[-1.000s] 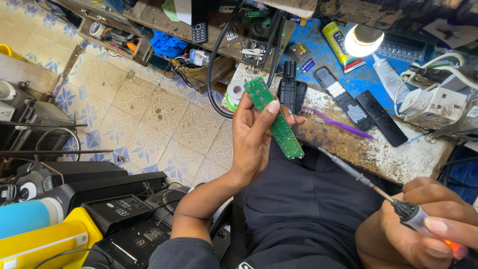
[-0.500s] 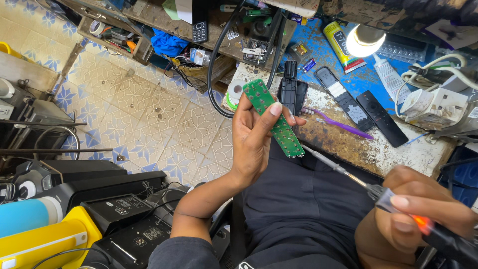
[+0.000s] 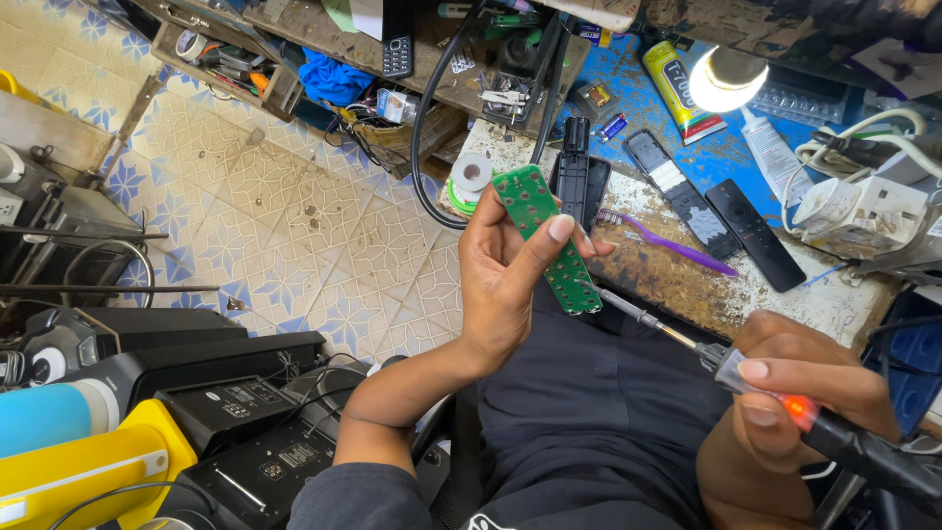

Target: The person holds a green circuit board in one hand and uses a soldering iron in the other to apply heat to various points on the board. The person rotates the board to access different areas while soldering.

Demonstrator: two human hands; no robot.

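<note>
- your left hand (image 3: 510,285) holds a green circuit board (image 3: 546,238) dotted with small pale contact spots.
- your right hand (image 3: 800,393) grips a soldering iron (image 3: 785,397) with a black handle, a clear collar glowing orange-red and a silver shaft.
- you have a purple toothbrush (image 3: 677,242) on a worn brown and white bench (image 3: 687,285), which turns blue farther back.
- two black remotes (image 3: 721,218) lie there.
- your floor tiles (image 3: 285,226) are cream with a blue floral pattern.
- beside you are a yellow case (image 3: 93,469) and a light blue cylinder (image 3: 44,417).

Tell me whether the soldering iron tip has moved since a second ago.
Yes. The soldering iron tip has moved up-left, from the lap to the green circuit board edge.
</note>
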